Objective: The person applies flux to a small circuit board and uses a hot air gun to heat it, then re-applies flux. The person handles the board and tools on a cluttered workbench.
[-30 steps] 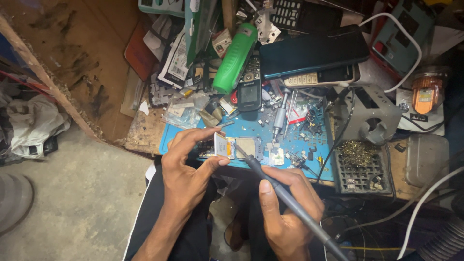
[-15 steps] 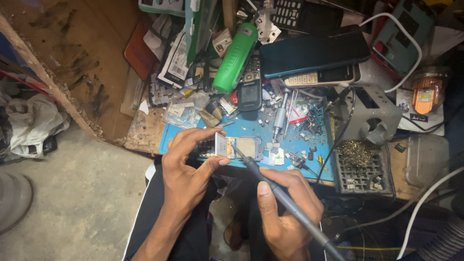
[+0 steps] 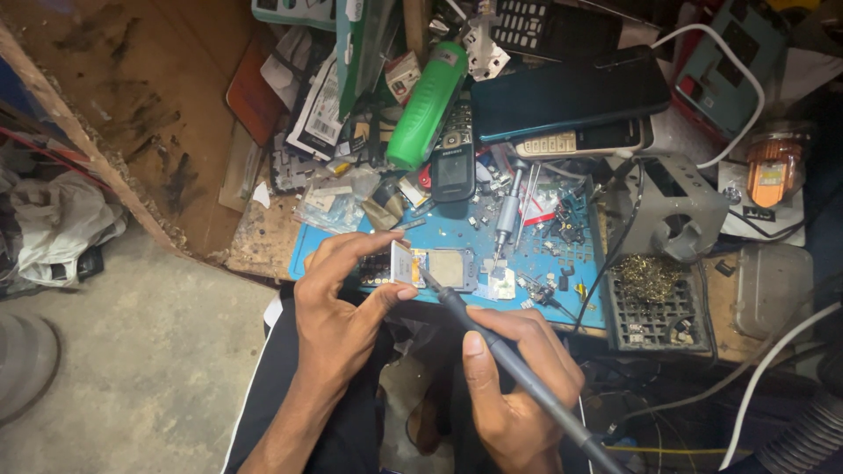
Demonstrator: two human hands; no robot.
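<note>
Small circuit board (image 3: 402,262) is pinched upright by left hand (image 3: 338,320); soldering iron (image 3: 518,373), gripped pen-style by right hand (image 3: 518,386), is best steadied, tip kept on the board edge.

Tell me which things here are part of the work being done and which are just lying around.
In use: left hand pinching small circuit board; right hand holding soldering iron; blue mat.
Lying about: green cylinder, dark smartphone, keypad phone, screwdriver.

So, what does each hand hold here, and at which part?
The left hand pinches a small flat part by its edges, between thumb and fingers. The right hand grips a soldering iron at its handle, like a pen, tip at that part.
</note>
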